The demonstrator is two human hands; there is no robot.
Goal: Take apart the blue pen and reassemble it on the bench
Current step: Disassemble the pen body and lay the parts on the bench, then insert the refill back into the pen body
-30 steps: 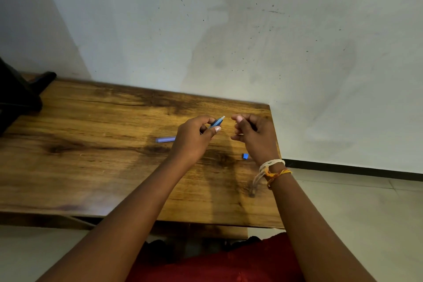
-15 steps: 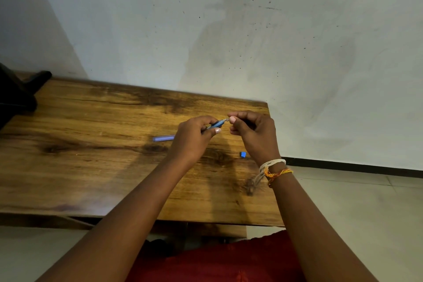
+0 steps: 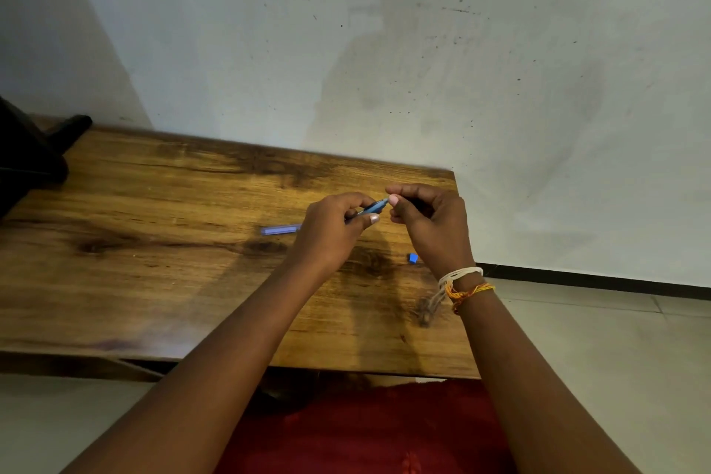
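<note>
My left hand is closed around the blue pen barrel, which sticks out to the right above the wooden bench. My right hand pinches the barrel's right end with thumb and forefinger; what lies between those fingertips is too small to make out. A pale blue pen cap lies flat on the bench just left of my left hand. A small blue plug piece rests on the bench under my right wrist.
A dark object sits at the bench's far left end. The bench's right edge runs just beyond my right hand, with tiled floor below. A white wall stands behind the bench. Thread bands circle my right wrist.
My right hand has closed the gap to the left and now touches the end of the barrel held in my left hand. The cap and small plug have stayed put.
</note>
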